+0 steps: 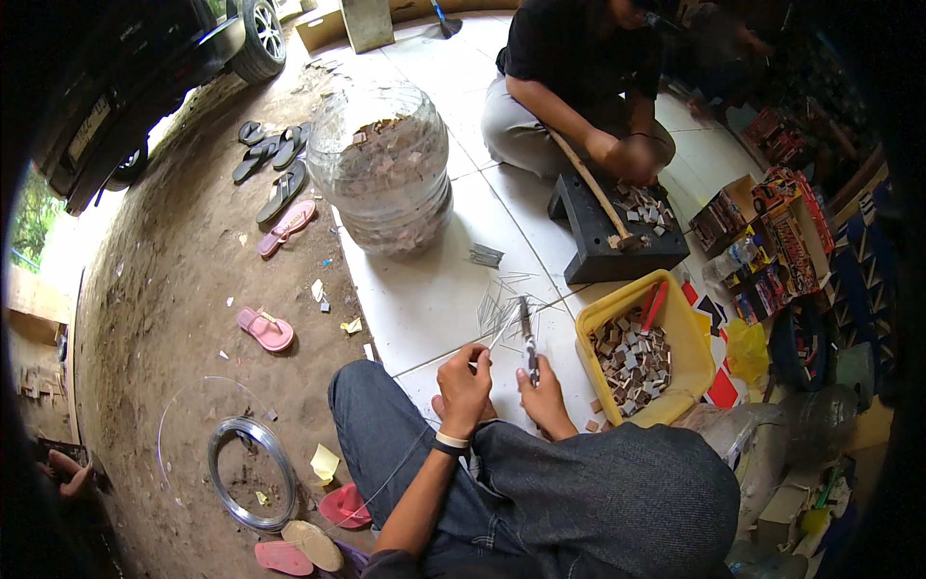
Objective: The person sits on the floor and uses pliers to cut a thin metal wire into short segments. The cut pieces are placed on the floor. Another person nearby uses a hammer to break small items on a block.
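My left hand [465, 388] is closed in a pinch on a thin metal wire [500, 333], whose end sticks up past the fingertips. Another stretch of wire trails back beside my left forearm toward the lower left. In my right hand [547, 398], close by, stands a narrow dark hand tool [527, 333] with a mottled lower part; its exact kind is unclear. Just beyond both hands, cut wire pieces [502, 297] lie scattered on the white tiles, with a small bundle of short wires [485, 255] farther off.
At right sits a yellow tub [691, 391] of small square chips with a red-handled tool. A coworker [588, 87] sits ahead behind a black stool [603, 259] bearing a hammer [603, 198]. A large chip-filled plastic bottle [386, 183], wire coil [220, 482] and sandals [264, 330] are left.
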Demonstrator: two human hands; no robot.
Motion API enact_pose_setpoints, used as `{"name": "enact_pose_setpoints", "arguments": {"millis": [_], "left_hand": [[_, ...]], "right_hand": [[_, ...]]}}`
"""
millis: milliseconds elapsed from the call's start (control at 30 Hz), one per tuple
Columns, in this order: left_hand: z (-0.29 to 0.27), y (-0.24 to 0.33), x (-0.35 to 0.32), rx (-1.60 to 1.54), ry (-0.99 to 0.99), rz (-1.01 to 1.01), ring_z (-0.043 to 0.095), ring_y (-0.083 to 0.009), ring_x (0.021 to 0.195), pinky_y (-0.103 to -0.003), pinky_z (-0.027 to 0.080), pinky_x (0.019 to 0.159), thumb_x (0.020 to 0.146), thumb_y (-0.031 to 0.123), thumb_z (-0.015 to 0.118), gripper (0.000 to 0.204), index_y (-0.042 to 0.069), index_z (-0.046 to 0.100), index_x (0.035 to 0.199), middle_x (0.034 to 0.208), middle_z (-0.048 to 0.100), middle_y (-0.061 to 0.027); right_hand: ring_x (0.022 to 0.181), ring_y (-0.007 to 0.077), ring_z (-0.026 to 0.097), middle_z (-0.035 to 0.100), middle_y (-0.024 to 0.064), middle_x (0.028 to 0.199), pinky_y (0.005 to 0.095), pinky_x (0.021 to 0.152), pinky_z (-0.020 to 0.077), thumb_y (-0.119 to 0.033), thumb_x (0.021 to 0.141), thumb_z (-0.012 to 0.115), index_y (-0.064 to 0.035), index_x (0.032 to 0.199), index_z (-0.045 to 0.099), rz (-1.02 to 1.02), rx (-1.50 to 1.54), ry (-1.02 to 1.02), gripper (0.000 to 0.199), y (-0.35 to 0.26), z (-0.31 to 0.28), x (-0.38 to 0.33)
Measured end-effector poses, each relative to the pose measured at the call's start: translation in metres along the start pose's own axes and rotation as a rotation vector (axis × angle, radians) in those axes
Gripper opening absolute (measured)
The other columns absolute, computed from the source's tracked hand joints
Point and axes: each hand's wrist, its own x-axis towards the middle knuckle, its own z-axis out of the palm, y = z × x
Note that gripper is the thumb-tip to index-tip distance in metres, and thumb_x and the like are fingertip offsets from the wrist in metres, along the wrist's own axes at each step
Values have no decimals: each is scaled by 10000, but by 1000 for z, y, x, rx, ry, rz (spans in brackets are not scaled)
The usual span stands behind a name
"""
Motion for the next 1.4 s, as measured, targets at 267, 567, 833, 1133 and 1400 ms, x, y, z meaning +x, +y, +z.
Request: {"name": "enact_pose_setpoints", "arguments": {"millis": [267, 567, 833, 1133, 1400], "left_hand": [[-1, 0, 1, -34, 17, 36, 740, -249, 644, -339, 554, 615, 928, 91, 697, 107, 16, 755, 979, 791, 754, -146], [0, 3, 0, -58, 20, 25, 741, -231, 651, -327, 549, 618, 931, 90, 696, 108, 7, 750, 974, 788, 754, -136], [1, 1, -1, -70, 26, 35, 736, -229, 644, -328, 550, 616, 929, 85, 696, 100, 9, 748, 968, 793, 755, -135], [0, 0, -1, -45, 4, 44, 735, -184, 647, -293, 547, 609, 945, 89, 689, 117, 0, 749, 994, 798, 764, -128], [1, -4, -2, -16, 3, 21, 745, -270, 667, -351, 561, 640, 921, 89, 697, 95, 18, 749, 954, 792, 754, -145]], "right_hand": [[1111, 422, 678, 689, 262, 1153, 452, 932, 520, -215, 1009, 636, -34, 1446, 488, -86, 3, -166, 496, -4, -1, -7], [1055, 427, 685, 693, 261, 1097, 467, 897, 519, -226, 1002, 647, -4, 1341, 546, -82, -32, -145, 417, -17, -2, -15], [987, 431, 694, 699, 261, 1026, 480, 842, 525, -268, 1000, 649, 13, 1261, 578, -55, -57, -133, 389, -9, 1, -8], [935, 394, 706, 719, 218, 989, 469, 837, 538, -267, 953, 712, -10, 1170, 618, 19, 57, -119, 349, -11, 0, -9], [1036, 447, 688, 711, 256, 1058, 501, 900, 518, -256, 955, 694, -19, 1227, 557, -48, -232, -38, 385, -12, -1, -10]]}}
